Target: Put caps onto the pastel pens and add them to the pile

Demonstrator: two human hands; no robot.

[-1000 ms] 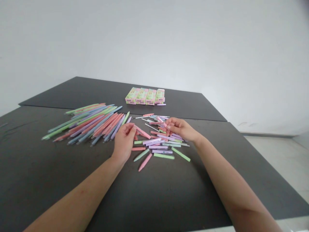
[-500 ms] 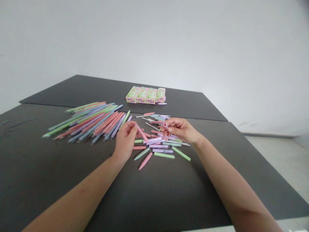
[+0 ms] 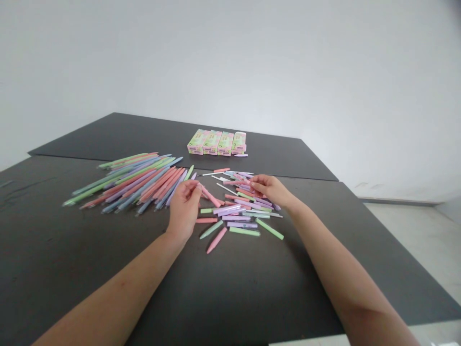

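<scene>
My left hand (image 3: 185, 204) pinches a pink pen barrel (image 3: 209, 196), which slants down to the right over the scattered pen parts. Across from it, my right hand (image 3: 272, 189) has its thumb and fingers closed on a pink pen part (image 3: 245, 179) with a clear section; its far end blends with the pieces behind. Beneath and between both hands lie loose purple, green and pink pen parts, among them a purple pen part (image 3: 242, 225), a green pen part (image 3: 270, 229) and a pink pen part (image 3: 216, 240). Thin white refills (image 3: 226, 189) lie at the back of this heap.
A large pile of pastel pens (image 3: 137, 182) lies left of my left hand. Several green-and-pink pen boxes (image 3: 211, 142) stand in a row farther back on the black table (image 3: 230, 288), with a purple piece (image 3: 241, 155) before them. A wall rises behind.
My right hand has turned, and the clear piece with a red end no longer points at me; a pink part shows at its fingertips. My left hand has barely shifted.
</scene>
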